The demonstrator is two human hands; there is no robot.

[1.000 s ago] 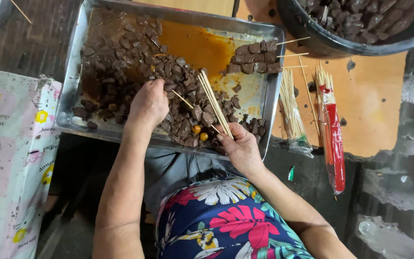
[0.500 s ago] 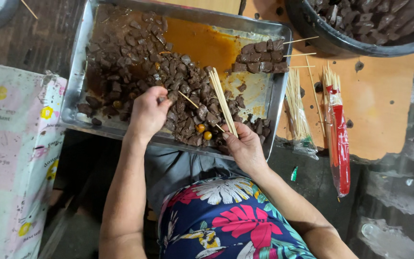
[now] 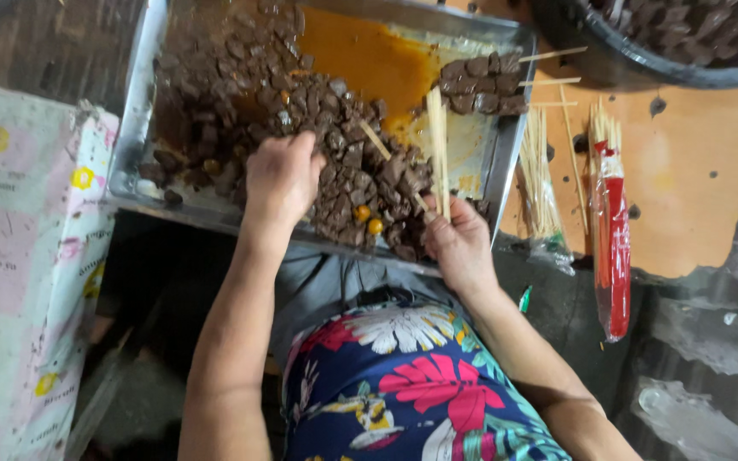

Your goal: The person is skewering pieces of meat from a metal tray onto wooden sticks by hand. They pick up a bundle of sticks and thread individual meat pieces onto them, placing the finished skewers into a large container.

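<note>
Left hand palm-down, fingers curled into dark meat pieces heaped in metal tray. Right hand at tray's near edge, gripping bundle of bamboo skewers upright

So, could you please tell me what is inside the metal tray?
The metal tray holds dark meat chunks, orange sauce and small yellow balls. The left hand digs into the heap, covering what lies beneath; the tray's bottom is mostly hidden.
</note>
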